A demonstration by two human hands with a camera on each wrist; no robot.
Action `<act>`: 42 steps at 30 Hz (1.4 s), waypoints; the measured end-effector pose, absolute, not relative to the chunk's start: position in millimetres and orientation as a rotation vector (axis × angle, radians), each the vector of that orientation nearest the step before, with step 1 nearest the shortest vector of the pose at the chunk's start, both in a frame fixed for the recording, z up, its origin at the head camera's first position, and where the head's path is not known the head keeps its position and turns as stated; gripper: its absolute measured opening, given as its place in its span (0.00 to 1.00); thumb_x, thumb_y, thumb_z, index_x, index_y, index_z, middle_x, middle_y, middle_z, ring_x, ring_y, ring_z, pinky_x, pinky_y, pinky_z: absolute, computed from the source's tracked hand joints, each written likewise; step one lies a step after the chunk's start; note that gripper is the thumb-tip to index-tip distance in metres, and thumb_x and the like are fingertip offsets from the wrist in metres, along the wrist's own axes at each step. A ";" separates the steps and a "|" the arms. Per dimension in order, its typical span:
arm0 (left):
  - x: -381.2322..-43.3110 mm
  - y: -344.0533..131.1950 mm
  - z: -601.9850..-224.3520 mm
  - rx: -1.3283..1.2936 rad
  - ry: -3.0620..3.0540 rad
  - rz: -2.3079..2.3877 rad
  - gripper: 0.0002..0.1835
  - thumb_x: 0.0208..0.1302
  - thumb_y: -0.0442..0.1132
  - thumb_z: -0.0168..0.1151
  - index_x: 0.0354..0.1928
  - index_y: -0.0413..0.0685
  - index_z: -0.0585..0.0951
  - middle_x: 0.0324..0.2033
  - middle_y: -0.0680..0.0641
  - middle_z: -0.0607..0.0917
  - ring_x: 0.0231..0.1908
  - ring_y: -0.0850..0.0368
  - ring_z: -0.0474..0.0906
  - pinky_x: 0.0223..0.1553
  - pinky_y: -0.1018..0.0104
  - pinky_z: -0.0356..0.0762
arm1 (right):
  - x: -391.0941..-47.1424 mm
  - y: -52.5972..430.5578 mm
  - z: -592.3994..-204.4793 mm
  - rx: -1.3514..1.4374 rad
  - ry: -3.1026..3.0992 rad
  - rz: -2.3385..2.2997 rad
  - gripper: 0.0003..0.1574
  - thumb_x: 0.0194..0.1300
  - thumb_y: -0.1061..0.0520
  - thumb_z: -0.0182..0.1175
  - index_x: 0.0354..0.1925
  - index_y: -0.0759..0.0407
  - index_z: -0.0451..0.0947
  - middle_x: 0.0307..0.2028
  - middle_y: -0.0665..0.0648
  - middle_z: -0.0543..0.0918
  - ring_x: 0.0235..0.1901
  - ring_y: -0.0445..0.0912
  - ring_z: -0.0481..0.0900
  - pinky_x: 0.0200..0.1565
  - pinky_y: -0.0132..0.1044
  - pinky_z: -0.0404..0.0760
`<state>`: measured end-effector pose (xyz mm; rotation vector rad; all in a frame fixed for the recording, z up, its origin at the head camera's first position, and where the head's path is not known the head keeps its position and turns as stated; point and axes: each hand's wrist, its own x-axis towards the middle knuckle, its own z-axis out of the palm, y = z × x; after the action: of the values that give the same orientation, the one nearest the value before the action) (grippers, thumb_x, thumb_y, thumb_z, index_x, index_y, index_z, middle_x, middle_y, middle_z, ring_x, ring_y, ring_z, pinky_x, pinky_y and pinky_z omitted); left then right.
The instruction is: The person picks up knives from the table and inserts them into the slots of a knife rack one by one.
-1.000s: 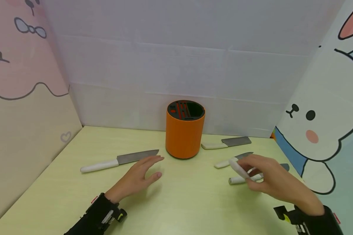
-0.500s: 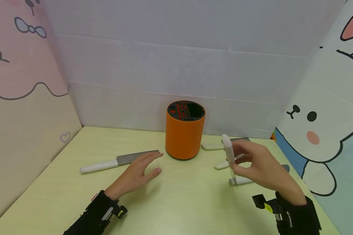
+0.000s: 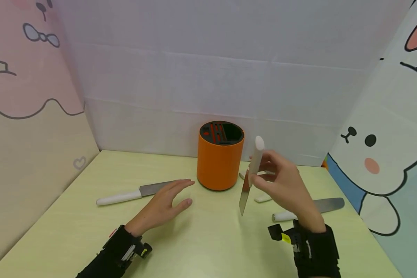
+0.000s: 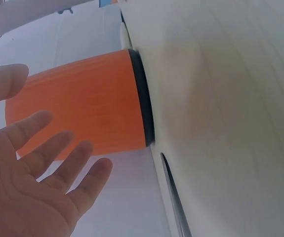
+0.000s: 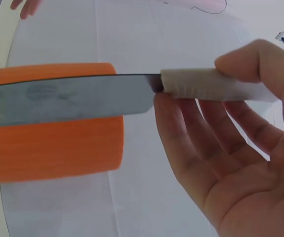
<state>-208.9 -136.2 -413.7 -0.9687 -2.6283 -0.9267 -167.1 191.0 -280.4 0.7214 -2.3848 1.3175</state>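
My right hand (image 3: 281,179) pinches the white handle of a knife (image 3: 256,158) between thumb and fingers. The handle points up and the blade hangs down, right of and in front of the orange knife block (image 3: 219,166). In the right wrist view the blade (image 5: 72,101) crosses in front of the block. My left hand (image 3: 163,206) has its fingers spread and holds nothing. It overlaps the blade tip of another white-handled knife (image 3: 119,197) on the table. The block's dark top (image 3: 222,132) has several slots and one large opening.
A knife (image 3: 328,204) with a rounded blade lies on the right side of the table (image 3: 212,239). Two more white-handled knives, one showing its handle (image 3: 263,198), are mostly hidden behind my right hand. A pale wall panel (image 3: 180,77) stands behind the block.
My right hand has moved left toward the block with the knife, turning it from tilted to nearly upright, handle up. My left hand has stayed about where it was.
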 end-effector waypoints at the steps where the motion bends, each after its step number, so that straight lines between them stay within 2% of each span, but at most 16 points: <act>1: -209.2 -136.2 -413.4 -0.970 -2.626 -0.926 0.29 0.71 0.58 0.51 0.69 0.60 0.63 0.66 0.52 0.66 0.65 0.54 0.59 0.61 0.46 0.64 | -166.0 186.5 -277.9 0.719 -2.365 1.344 0.25 0.58 0.68 0.64 0.53 0.60 0.72 0.44 0.56 0.78 0.42 0.47 0.79 0.43 0.35 0.82; 6: -210.8 -136.1 -412.4 -0.963 -2.598 -0.913 0.29 0.70 0.58 0.52 0.69 0.60 0.64 0.65 0.53 0.67 0.64 0.56 0.60 0.60 0.46 0.65 | -160.9 168.4 -270.6 0.701 -2.310 1.469 0.21 0.57 0.72 0.62 0.50 0.66 0.72 0.44 0.60 0.77 0.42 0.51 0.79 0.43 0.38 0.82; 16: -209.9 -132.6 -406.6 -0.960 -2.550 -0.923 0.27 0.69 0.55 0.55 0.68 0.59 0.66 0.63 0.56 0.69 0.63 0.60 0.61 0.59 0.48 0.67 | -161.2 159.8 -276.3 0.652 -2.324 1.501 0.20 0.57 0.71 0.63 0.48 0.63 0.73 0.42 0.59 0.77 0.42 0.51 0.79 0.43 0.36 0.82; 24: -210.0 -129.6 -402.0 -0.945 -2.563 -0.928 0.26 0.69 0.56 0.55 0.68 0.68 0.64 0.61 0.60 0.70 0.62 0.63 0.62 0.58 0.50 0.68 | -162.1 157.2 -276.7 0.662 -2.334 1.511 0.20 0.57 0.71 0.63 0.48 0.63 0.73 0.43 0.60 0.77 0.41 0.50 0.79 0.43 0.38 0.82; 29: -215.1 -126.4 -395.5 -0.954 -2.581 -0.969 0.27 0.70 0.57 0.53 0.68 0.67 0.64 0.61 0.61 0.69 0.55 0.62 0.69 0.52 0.55 0.74 | -164.1 155.5 -276.8 0.676 -2.321 1.538 0.20 0.57 0.71 0.63 0.48 0.63 0.73 0.43 0.60 0.77 0.41 0.50 0.79 0.44 0.38 0.82; 32: -219.4 -119.1 -385.5 -0.984 -2.543 -1.049 0.26 0.70 0.57 0.52 0.68 0.67 0.64 0.59 0.61 0.71 0.50 0.63 0.71 0.49 0.62 0.77 | -164.9 154.0 -277.1 0.678 -2.316 1.547 0.20 0.57 0.71 0.63 0.48 0.63 0.73 0.42 0.60 0.77 0.41 0.50 0.80 0.44 0.40 0.82; 37: -227.1 -97.3 -356.5 -1.085 -2.403 -1.189 0.26 0.71 0.53 0.54 0.67 0.57 0.66 0.55 0.52 0.75 0.45 0.62 0.74 0.45 0.64 0.79 | -166.0 152.2 -278.0 0.679 -2.318 1.542 0.21 0.57 0.71 0.63 0.49 0.63 0.73 0.43 0.60 0.78 0.41 0.50 0.80 0.44 0.41 0.82; 42: -232.4 -73.0 -322.7 -1.140 -2.294 -1.236 0.24 0.71 0.51 0.55 0.66 0.62 0.67 0.51 0.52 0.77 0.42 0.64 0.74 0.45 0.64 0.79 | -166.7 151.0 -278.2 0.686 -2.309 1.546 0.22 0.57 0.71 0.63 0.50 0.62 0.73 0.44 0.59 0.78 0.42 0.51 0.80 0.44 0.42 0.82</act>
<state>-232.4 -73.0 -322.7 -1.1396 -2.2944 -1.2363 -166.7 151.0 -278.2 0.6861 -2.3092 1.5459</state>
